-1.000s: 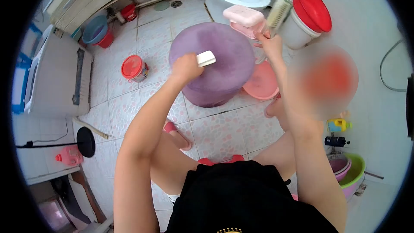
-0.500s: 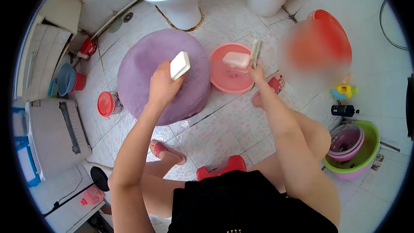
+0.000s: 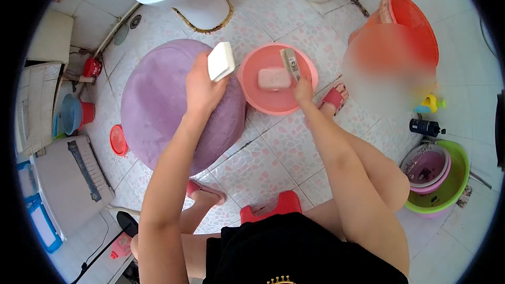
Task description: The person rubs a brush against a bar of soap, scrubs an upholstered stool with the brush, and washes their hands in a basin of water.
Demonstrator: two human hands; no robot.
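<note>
Sitting on the tiled floor [image 3: 258,165] at your left, a red-lidded tub [image 3: 118,140] is beside the purple pouf [image 3: 158,89]. Over the pouf's right side, your left hand [image 3: 205,88] has its grip closed around a white block [image 3: 220,61], which juts up past your fingers; you can't tell from here whether the hand touches the fabric. Just right of the pouf is the pink basin [image 3: 276,103], with a pale pink box [image 3: 274,78] lying inside it. Your right hand [image 3: 303,92], at the basin's right side, has its grip closed on the brush [image 3: 290,62], its head over the basin. The step in hand looks like holding block and brush well apart; moving the brush from here would call for a firm hold and room past the box and rim. Further right are a red bucket [image 3: 415,10] and nested basins [image 3: 457,179].
</note>
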